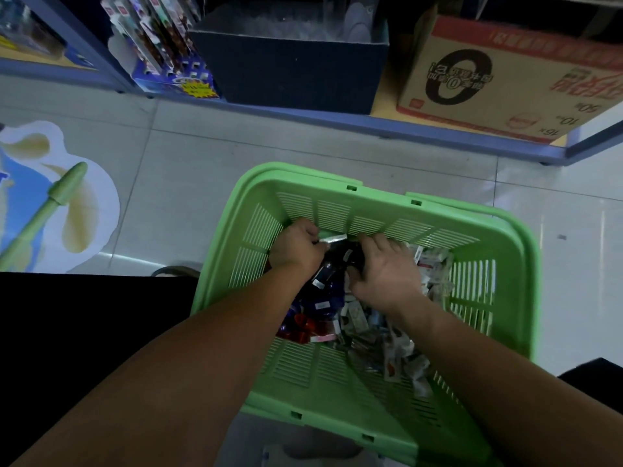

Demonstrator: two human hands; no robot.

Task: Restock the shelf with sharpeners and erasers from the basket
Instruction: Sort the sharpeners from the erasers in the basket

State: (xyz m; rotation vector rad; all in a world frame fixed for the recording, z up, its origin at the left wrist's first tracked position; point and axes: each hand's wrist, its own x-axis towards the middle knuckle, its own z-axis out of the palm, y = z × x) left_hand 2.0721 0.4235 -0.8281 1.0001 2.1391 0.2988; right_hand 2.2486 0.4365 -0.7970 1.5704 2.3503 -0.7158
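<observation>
Left hand (296, 246): fingers curled tight, pinching one end of a small white packet (334, 238). The packet sticks out sideways towards the right hand, just under the basket's far wall. Knuckles face up and the wrist is bent down into the basket.

Right hand (387, 271): back of the hand up, fingers bent down over a dark packet (349, 257), thumb against its near side. It is closed round that packet, though the fingertips are hidden beneath. The two hands sit close together, with the dark packet between them.

Both forearms enter from the bottom of the frame, left from the lower left and right from the lower right, and meet at the far end of the basket (505, 227).

Basket: green, slatted, standing on the tiled floor at centre frame. Inside it is a loose heap (397, 352) of small wrapped goods: dark blue and red to the left, white to the right. Sharpeners cannot be told from erasers at this size.

Shelf (303, 112): its blue lower edge runs across the upper frame, beyond a strip of bare floor past the basket's far rim. On it stand a pen display (161, 45) at upper left, a dark box (290, 69) at centre and a carton (505, 75) at upper right. A floor sticker (50, 197) lies at the left, well apart from the basket.
</observation>
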